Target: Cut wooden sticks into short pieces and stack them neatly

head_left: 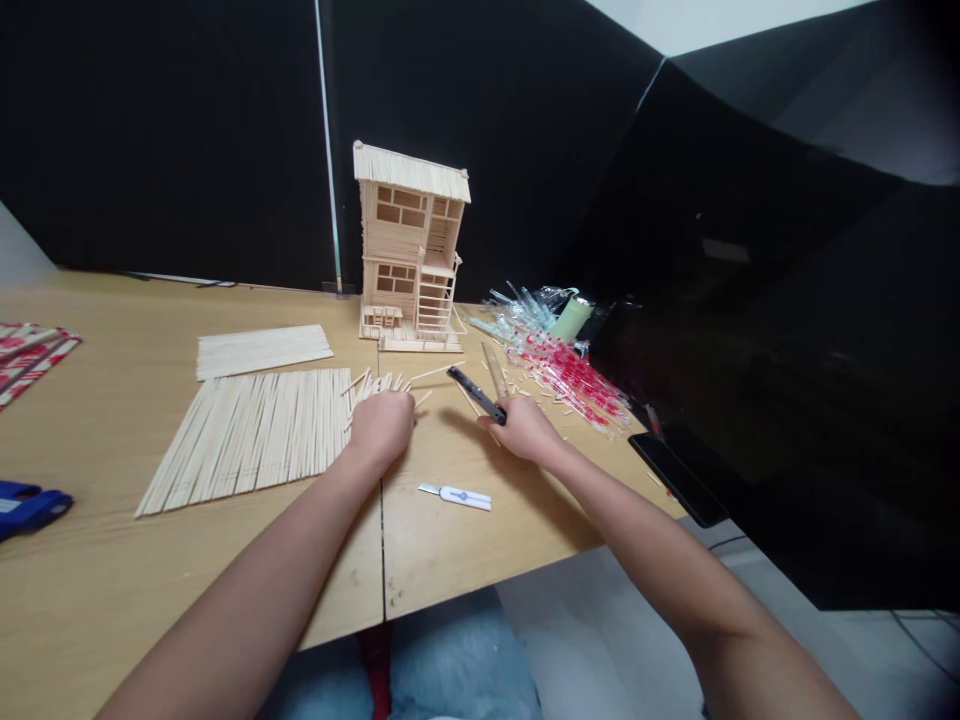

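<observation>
My left hand point(382, 428) is closed at the right end of a wide row of thin wooden sticks point(255, 435), over a small group of loose sticks point(386, 381); what its fingers hold is hidden. My right hand point(523, 428) is closed around a dark, narrow tool point(478, 394) that points up and to the left. A thin wooden strip point(494, 370) rises beside the tool from the same hand. Between my forearms, a white cutter knife point(465, 498) lies on the table with its blade out to the left.
A wooden stick model house point(411, 250) stands at the back. Behind my right hand lie clear and red plastic wrappers point(574, 372) and a green cylinder point(571, 318). A flat stick panel point(262, 350) is back left; a blue object point(30, 508) is far left.
</observation>
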Available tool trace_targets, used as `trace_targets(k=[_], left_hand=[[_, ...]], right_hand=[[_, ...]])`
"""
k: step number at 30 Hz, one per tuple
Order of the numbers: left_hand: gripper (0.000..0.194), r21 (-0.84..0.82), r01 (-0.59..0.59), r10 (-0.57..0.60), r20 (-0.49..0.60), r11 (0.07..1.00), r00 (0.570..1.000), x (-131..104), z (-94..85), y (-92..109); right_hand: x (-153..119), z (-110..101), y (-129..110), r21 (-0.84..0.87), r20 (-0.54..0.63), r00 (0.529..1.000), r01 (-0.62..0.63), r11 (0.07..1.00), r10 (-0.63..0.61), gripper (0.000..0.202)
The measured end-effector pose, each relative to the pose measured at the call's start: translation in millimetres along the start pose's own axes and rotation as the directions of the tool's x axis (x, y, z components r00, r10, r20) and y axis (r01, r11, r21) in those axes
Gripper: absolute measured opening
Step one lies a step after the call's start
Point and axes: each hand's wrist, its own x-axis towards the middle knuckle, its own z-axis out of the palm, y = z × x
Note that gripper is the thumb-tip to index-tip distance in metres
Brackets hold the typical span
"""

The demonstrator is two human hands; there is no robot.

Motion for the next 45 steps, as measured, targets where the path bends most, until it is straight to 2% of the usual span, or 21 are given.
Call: trace_targets(k=[3,6,12,16,18,21,24,31,33,34,37,40,42,45], left_hand=[[0.026,0.027,0.097,-0.096,-0.01,0.995,0.995,6.2,-0.7,-12.3],[0.025,0.04,0.135,-0.134,-0.029,0.99,0.991,10.9,-0.9,-19.7],[0.025,0.049,0.178,-0.175,-0.063,0.983,0.983,11.9,-5.5,-23.1],[0.026,0.074,0.09,-0.075,-0.184,0.993,0.98,9.0,-7.8,-22.2],[0.029,0.084,0.02,-0.002,-0.208,0.996,0.978,6.5,-7.3,-16.7],[0.03,0.082,-0.081,0.089,-0.101,0.993,0.991,2.1,-3.4,-2.9],[0.03,0.083,-0.133,0.134,-0.007,0.988,0.991,0.8,3.8,8.1],[0.027,0.027,-0.119,0.12,-0.051,0.993,0.992,7.9,12.9,1.3],[0.026,-0.015,-0.126,0.125,-0.08,0.992,0.989,7.2,12.8,-1.6],[0.025,-0.043,-0.129,0.124,-0.104,0.991,0.987,6.5,13.1,-2.8],[0.024,-0.212,-0.15,0.106,-0.206,0.966,0.973,5.3,16.7,-5.8],[0.021,-0.486,-0.17,0.026,-0.289,0.857,0.957,7.3,23.5,-7.7],[0.02,-0.634,-0.151,-0.051,-0.289,0.759,0.956,9.5,27.6,-7.0],[0.02,-0.748,-0.119,-0.104,-0.245,0.653,0.964,11.4,31.6,-3.1]], right_hand=[[17.7,-3.0,2.9,0.018,-0.05,0.998,-0.029,0.999,0.03,0.024],[42.6,-3.6,-3.7,-0.002,-0.101,0.995,-0.017,1.0,0.017,0.017],[102.5,12.7,-41.3,-0.05,-0.098,0.987,0.126,0.991,-0.131,0.02],[136.3,32.2,-69.4,-0.055,-0.063,0.982,0.173,0.983,-0.176,0.021],[149.4,39.7,-79.9,-0.068,-0.051,0.98,0.186,0.98,-0.19,0.022],[163.8,45.4,-88.4,-0.098,-0.026,0.976,0.213,0.972,-0.217,0.024],[172.2,45.6,-89.1,-0.125,0.012,0.963,0.269,0.955,-0.27,0.023],[174.3,36.3,-84.3,-0.134,0.078,0.911,0.411,0.902,-0.404,0.025],[170.7,29.6,-85.5,-0.123,0.042,0.906,0.423,0.898,-0.421,0.03],[167.6,25.2,-86.1,-0.1,-0.012,0.906,0.419,0.903,-0.422,0.032],[151.3,10.6,-84.2,0.107,-0.276,0.891,0.403,0.909,-0.362,0.033],[125.1,0.7,-73.6,0.388,-0.454,0.859,0.431,0.815,-0.238,0.022],[106.0,0.4,-63.4,0.535,-0.471,0.865,0.435,0.724,-0.173,0.014],[81.5,8.8,-50.7,0.694,-0.384,0.913,0.383,0.61,-0.136,0.012]])
